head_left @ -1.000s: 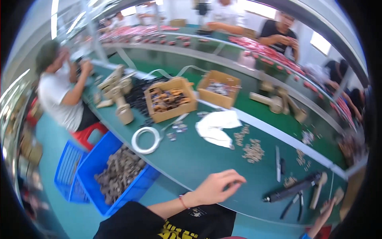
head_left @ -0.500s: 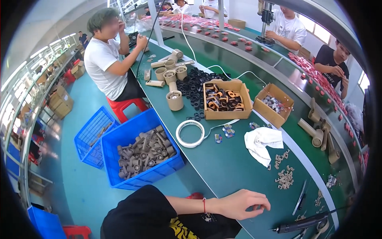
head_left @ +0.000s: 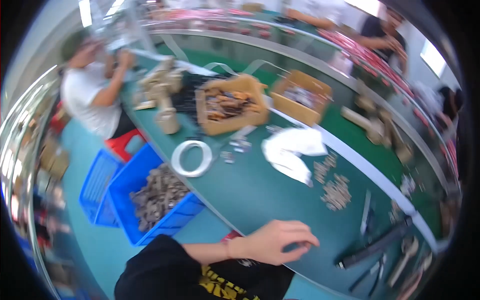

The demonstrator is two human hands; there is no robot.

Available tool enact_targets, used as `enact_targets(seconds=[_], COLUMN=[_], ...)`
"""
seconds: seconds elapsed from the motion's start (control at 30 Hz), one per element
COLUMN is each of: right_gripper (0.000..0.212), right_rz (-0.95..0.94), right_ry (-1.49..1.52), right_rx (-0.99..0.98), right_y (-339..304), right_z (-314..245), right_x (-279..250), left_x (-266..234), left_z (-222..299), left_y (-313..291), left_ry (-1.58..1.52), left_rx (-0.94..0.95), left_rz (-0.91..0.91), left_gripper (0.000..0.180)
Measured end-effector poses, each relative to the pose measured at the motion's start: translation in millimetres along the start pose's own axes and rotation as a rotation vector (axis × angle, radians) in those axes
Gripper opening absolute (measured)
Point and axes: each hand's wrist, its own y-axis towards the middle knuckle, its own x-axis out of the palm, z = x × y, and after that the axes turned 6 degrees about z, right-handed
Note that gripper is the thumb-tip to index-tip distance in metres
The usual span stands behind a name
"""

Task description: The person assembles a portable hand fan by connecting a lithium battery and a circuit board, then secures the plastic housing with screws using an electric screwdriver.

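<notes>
My left hand (head_left: 277, 242) hovers over or rests on the near edge of the green table (head_left: 250, 190). Its fingers are loosely curled, with a gap between thumb and fingertips and nothing visible between them. To its right lie a black electric screwdriver (head_left: 375, 244), slim tweezers (head_left: 366, 212) and a dark pair of pliers or scissors (head_left: 369, 275). Beyond the hand are small beige parts (head_left: 336, 192) and a crumpled white cloth (head_left: 295, 147). I cannot make out my right hand; a blurred tan shape (head_left: 419, 277) at the lower right rim is unclear.
A white tape roll (head_left: 176, 159) and small circuit boards (head_left: 241, 145) lie farther left. Two cardboard boxes (head_left: 235, 126) (head_left: 295, 111) hold parts. A blue crate (head_left: 170, 227) of brown-grey handles stands beside the table. A co-worker (head_left: 92, 95) sits far left; others work across the conveyor.
The view has swung to the right and blurred, so the table's things appear farther left. More of the tools at lower right shows. My left hand keeps its loose curl.
</notes>
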Motion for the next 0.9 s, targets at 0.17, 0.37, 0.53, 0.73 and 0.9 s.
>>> enact_targets(seconds=[0.17, 0.37, 0.53, 0.73, 0.9], right_gripper=[0.047, 0.032, 0.026, 0.038, 0.040], right_rz=[-0.315, -0.031, 0.221, 0.104, -0.204], right_ry=[-0.416, -0.711, -1.177, -0.894, -1.014], right_rx=[-0.666, -0.400, -0.614, -0.630, -0.506], right_y=[105, 198, 180, 20, -50], right_z=[27, 17, 13, 12, 12], right_x=[-44, -52, -49, 38, 63], left_x=[13, 23, 26, 18, 22], left_z=[-8, -1, 11, 8, 7], left_y=[22, 6, 9, 7, 12], left_ry=[0.131, 0.248, 0.248, 0.273, 0.271], left_rx=[-0.015, -0.041, -0.146, -0.104, -0.117], left_rz=[-0.006, 0.125, 0.022, 0.017, 0.001], left_gripper=[0.022, 0.015, 0.006, 0.011, 0.013])
